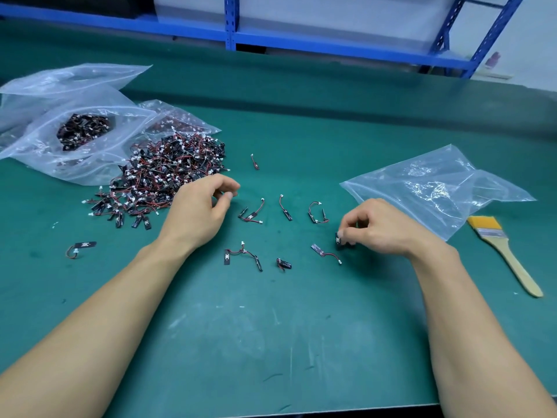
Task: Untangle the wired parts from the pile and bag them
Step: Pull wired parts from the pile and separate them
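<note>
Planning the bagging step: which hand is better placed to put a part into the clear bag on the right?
The right hand: it pinches a wired part and lies beside the clear bag. The left hand is over by the pile, farther from that bag.

The bare left arm (90,312) and right arm (470,327) reach forward, well apart. The left grip (202,212) is palm-down, fingers curled, thumb near forefinger; whether it pinches anything is unclear. The right grip (379,227) pinches a small black wired part (338,239) with curled fingertips.
</note>
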Demonstrator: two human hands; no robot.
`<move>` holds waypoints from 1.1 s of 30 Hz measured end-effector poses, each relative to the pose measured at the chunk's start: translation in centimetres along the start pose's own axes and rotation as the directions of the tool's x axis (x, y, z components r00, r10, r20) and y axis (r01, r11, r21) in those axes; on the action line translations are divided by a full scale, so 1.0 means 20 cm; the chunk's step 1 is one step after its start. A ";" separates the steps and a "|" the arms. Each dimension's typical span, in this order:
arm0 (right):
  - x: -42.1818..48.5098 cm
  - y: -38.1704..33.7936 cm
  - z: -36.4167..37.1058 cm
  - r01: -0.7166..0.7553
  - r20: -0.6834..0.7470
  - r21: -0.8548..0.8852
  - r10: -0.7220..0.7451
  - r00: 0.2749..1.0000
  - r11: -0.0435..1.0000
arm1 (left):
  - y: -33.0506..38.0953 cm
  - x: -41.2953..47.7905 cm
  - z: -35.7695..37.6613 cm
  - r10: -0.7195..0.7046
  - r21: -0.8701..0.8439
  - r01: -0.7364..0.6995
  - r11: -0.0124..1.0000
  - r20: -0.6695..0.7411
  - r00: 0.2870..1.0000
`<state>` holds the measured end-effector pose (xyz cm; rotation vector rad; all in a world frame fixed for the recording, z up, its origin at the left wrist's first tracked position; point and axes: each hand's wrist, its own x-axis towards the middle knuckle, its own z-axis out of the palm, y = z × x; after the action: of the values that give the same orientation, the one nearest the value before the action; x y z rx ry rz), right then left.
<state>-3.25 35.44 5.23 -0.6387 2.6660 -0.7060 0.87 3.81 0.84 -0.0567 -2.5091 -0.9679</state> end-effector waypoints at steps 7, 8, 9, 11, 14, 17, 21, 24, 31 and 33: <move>0.00 0.02 0.02 0.032 0.039 0.058 -0.034 0.999 0.998 | -0.02 0.00 -0.01 -0.043 0.051 0.040 0.998 0.053 0.998; 0.00 0.03 0.02 0.035 0.042 0.052 -0.038 0.998 0.998 | -0.02 0.00 -0.01 -0.045 0.066 0.041 0.997 0.060 0.997; 0.00 0.04 0.03 0.036 0.037 0.044 -0.038 0.999 0.998 | -0.03 0.01 -0.01 -0.047 0.084 0.041 0.996 0.068 0.997; 0.00 0.04 0.03 0.025 0.012 0.052 -0.026 1.000 0.998 | -0.03 0.01 -0.01 -0.048 0.129 0.037 0.991 0.088 0.995; 0.00 0.04 0.04 0.010 -0.039 0.112 -0.005 0.999 0.994 | -0.04 0.02 -0.01 -0.062 0.194 0.038 0.980 0.118 0.991; 0.00 0.05 0.04 0.015 -0.082 0.096 -0.007 0.997 0.995 | -0.05 0.02 -0.01 -0.059 0.198 0.032 0.980 0.129 0.990; 0.01 0.06 0.04 0.027 -0.084 0.078 -0.020 0.996 0.997 | -0.05 0.01 -0.01 -0.006 0.175 -0.018 0.984 0.133 0.991; 0.01 0.06 0.06 0.037 -0.045 0.110 -0.033 0.998 0.993 | -0.04 0.01 0.00 0.033 0.155 -0.054 0.986 0.136 0.990; 0.01 0.07 0.07 0.075 -0.097 0.158 -0.060 0.993 0.985 | -0.05 0.01 0.00 0.046 0.137 -0.065 0.988 0.136 0.990; 0.01 0.07 0.07 0.088 -0.139 0.168 -0.065 0.988 0.982 | -0.04 0.01 0.00 0.047 0.130 -0.065 0.989 0.136 0.990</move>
<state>-3.38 35.97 3.27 -0.6715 2.6706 -1.0229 0.48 3.13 0.37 -0.1536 -2.6722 -0.7943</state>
